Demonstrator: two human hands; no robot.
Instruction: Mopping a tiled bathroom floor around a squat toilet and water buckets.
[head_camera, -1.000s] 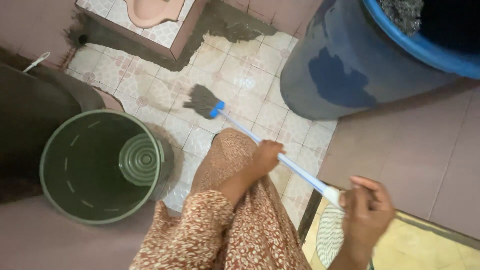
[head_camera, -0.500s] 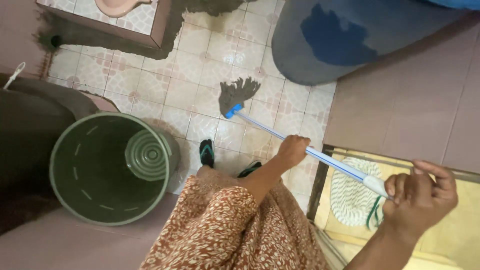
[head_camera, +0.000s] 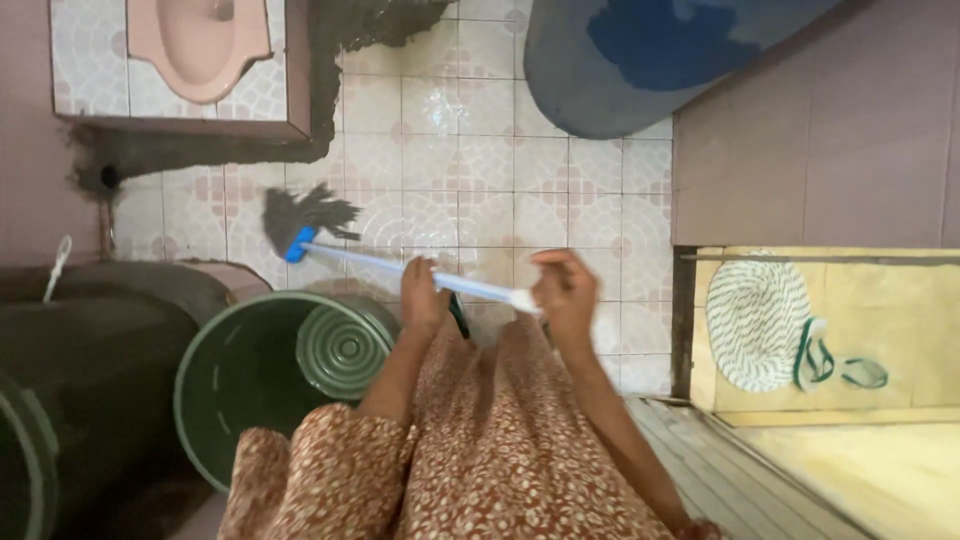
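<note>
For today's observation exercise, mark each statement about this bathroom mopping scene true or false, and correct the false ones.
1. Both hands grip the mop handle. True: the left hand holds mid-handle and the right hand holds its end.
2. The mop head sits inside the green bucket. False: it lies on the tiled floor, beyond the bucket.
3. The green bucket is on the person's left. True.
4. A pair of green sandals lies in the bucket. False: they lie on the yellow floor at right, beside a round striped mat.
5. The squat toilet is blue. False: it is pink.
</note>
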